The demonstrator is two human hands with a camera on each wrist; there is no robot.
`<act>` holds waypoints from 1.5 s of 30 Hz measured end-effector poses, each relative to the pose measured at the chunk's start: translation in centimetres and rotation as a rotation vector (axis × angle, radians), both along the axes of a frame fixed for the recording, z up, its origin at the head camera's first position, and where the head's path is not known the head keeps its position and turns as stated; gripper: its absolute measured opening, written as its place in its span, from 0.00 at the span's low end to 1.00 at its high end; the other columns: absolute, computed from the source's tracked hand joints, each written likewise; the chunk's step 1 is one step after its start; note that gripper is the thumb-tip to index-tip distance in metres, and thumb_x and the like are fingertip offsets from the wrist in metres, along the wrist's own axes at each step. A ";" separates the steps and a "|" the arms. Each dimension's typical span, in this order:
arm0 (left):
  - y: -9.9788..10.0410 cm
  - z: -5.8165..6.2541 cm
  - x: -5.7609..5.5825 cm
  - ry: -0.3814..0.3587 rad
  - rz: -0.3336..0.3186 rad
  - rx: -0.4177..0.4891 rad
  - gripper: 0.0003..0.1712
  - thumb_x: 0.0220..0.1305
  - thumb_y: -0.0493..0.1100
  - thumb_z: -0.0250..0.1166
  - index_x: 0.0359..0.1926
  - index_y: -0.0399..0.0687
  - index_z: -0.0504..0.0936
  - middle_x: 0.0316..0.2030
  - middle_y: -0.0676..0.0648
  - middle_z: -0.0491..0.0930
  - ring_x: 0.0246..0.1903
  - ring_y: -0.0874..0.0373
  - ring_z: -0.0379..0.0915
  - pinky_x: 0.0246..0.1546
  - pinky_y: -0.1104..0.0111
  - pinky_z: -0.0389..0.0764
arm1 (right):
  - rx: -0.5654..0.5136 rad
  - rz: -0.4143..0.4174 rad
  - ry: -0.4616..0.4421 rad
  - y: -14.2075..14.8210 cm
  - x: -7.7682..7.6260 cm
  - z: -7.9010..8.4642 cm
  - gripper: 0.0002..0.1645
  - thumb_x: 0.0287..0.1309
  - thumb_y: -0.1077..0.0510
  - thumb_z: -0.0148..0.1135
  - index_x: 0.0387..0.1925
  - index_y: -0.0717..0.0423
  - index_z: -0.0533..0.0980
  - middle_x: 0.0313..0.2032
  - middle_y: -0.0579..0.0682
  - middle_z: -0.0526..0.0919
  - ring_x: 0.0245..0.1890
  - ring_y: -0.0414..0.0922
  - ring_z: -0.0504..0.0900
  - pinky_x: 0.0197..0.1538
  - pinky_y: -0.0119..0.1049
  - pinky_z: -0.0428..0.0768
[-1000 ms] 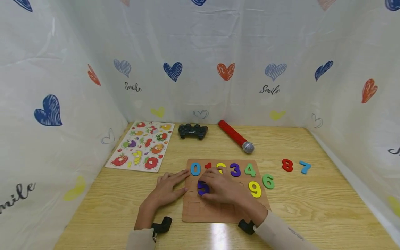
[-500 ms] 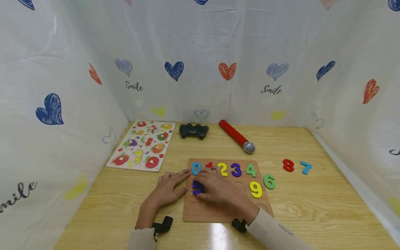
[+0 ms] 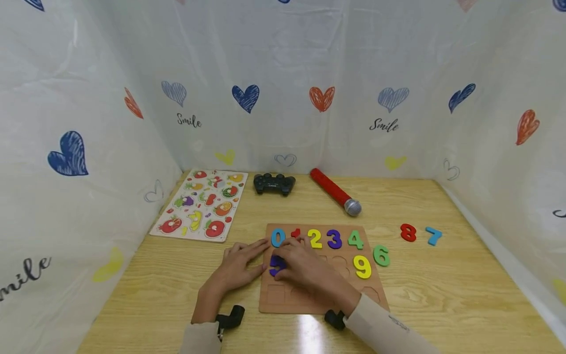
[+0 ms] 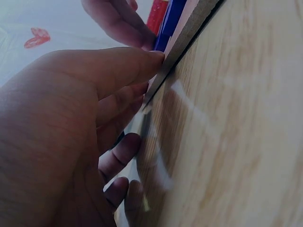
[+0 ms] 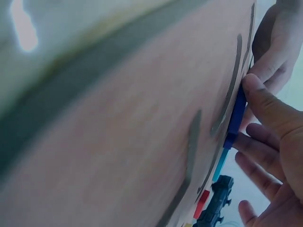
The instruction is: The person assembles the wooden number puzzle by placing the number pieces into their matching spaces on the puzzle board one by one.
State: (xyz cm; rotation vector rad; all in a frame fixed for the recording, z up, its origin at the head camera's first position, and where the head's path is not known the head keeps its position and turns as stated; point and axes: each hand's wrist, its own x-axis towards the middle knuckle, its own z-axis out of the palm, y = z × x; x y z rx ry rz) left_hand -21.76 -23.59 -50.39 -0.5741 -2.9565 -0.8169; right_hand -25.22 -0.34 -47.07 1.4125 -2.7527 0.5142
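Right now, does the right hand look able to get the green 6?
Probably yes, after the right hand releases the purple 5: the green 6 lies uncovered near the right edge of the board.

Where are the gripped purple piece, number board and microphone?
Purple piece point(image 5: 237, 113), right wrist view, side edge.
Number board point(image 3: 292, 308), head view, bare near rim.
Microphone point(image 3: 330, 187), head view, red handle.

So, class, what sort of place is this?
Probably a screened tabletop play space: patterned sheeting hangs behind and beside a wood-grained table bearing a number board and a fruit board.
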 end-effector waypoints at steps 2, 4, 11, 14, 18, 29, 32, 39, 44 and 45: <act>0.0 0.1 -0.1 0.003 -0.003 0.005 0.33 0.70 0.57 0.62 0.74 0.63 0.68 0.73 0.59 0.63 0.50 0.56 0.64 0.47 0.54 0.58 | -0.004 -0.006 0.012 -0.1 0.0 0.0 0.25 0.56 0.42 0.73 0.51 0.48 0.82 0.48 0.41 0.84 0.60 0.44 0.72 0.61 0.52 0.58; 0.1 0.2 -0.1 0.001 -0.003 0.006 0.33 0.70 0.57 0.62 0.74 0.63 0.68 0.73 0.59 0.63 0.50 0.56 0.64 0.47 0.54 0.58 | 0.002 -0.016 0.015 0.0 0.0 -0.1 0.27 0.56 0.41 0.73 0.53 0.48 0.81 0.49 0.41 0.84 0.60 0.45 0.72 0.61 0.53 0.59; 0.3 0.1 -0.1 -0.013 -0.001 0.000 0.33 0.71 0.59 0.60 0.74 0.64 0.68 0.73 0.59 0.63 0.51 0.55 0.64 0.48 0.53 0.59 | 0.029 -0.036 -0.001 0.8 0.2 -0.3 0.35 0.57 0.39 0.71 0.62 0.50 0.77 0.57 0.43 0.81 0.65 0.48 0.69 0.65 0.60 0.55; 0.2 0.0 -0.1 -0.015 0.009 0.003 0.33 0.70 0.60 0.60 0.74 0.64 0.68 0.73 0.59 0.63 0.51 0.55 0.64 0.48 0.53 0.59 | 0.026 -0.039 -0.007 1.4 0.3 0.1 0.32 0.61 0.42 0.69 0.62 0.51 0.77 0.58 0.43 0.80 0.67 0.48 0.67 0.67 0.60 0.52; 0.3 0.0 -0.2 -0.013 0.011 0.004 0.33 0.70 0.60 0.60 0.74 0.65 0.68 0.73 0.60 0.63 0.51 0.56 0.64 0.48 0.53 0.59 | 0.015 -0.042 0.023 2.7 0.3 0.8 0.25 0.63 0.46 0.67 0.59 0.50 0.78 0.57 0.42 0.80 0.67 0.47 0.66 0.67 0.60 0.52; 0.4 0.1 -0.1 -0.032 0.015 0.003 0.34 0.70 0.59 0.61 0.74 0.64 0.67 0.74 0.59 0.61 0.53 0.53 0.63 0.50 0.50 0.58 | -0.078 -0.052 0.060 7.2 -0.1 0.5 0.22 0.61 0.52 0.70 0.56 0.51 0.79 0.54 0.45 0.82 0.62 0.48 0.70 0.62 0.60 0.56; 0.4 0.0 -0.1 -0.042 0.018 0.001 0.35 0.69 0.60 0.61 0.74 0.65 0.67 0.74 0.59 0.61 0.53 0.53 0.63 0.51 0.50 0.58 | -0.081 -0.077 0.067 8.6 -0.1 0.6 0.23 0.60 0.53 0.72 0.56 0.51 0.80 0.53 0.44 0.82 0.61 0.48 0.71 0.62 0.59 0.56; 0.5 0.1 0.0 -0.031 0.029 0.002 0.35 0.69 0.62 0.60 0.74 0.63 0.68 0.74 0.58 0.61 0.51 0.54 0.63 0.49 0.51 0.57 | -0.085 -0.153 0.048 11.4 -0.4 0.8 0.24 0.59 0.54 0.71 0.57 0.53 0.79 0.54 0.45 0.82 0.63 0.49 0.70 0.63 0.59 0.53; 0.6 0.0 0.0 -0.014 0.026 0.005 0.35 0.69 0.61 0.61 0.73 0.63 0.68 0.73 0.58 0.62 0.51 0.53 0.63 0.50 0.50 0.58 | -0.092 -0.172 0.114 12.9 -0.8 0.5 0.22 0.57 0.56 0.72 0.54 0.54 0.81 0.52 0.45 0.83 0.60 0.50 0.73 0.61 0.62 0.56; 0.6 0.0 0.0 -0.012 0.026 0.004 0.35 0.69 0.61 0.61 0.73 0.63 0.68 0.73 0.58 0.62 0.51 0.53 0.63 0.50 0.50 0.58 | -0.099 -0.172 0.114 13.2 -0.8 0.5 0.21 0.57 0.57 0.72 0.53 0.53 0.81 0.52 0.46 0.83 0.60 0.50 0.73 0.60 0.62 0.57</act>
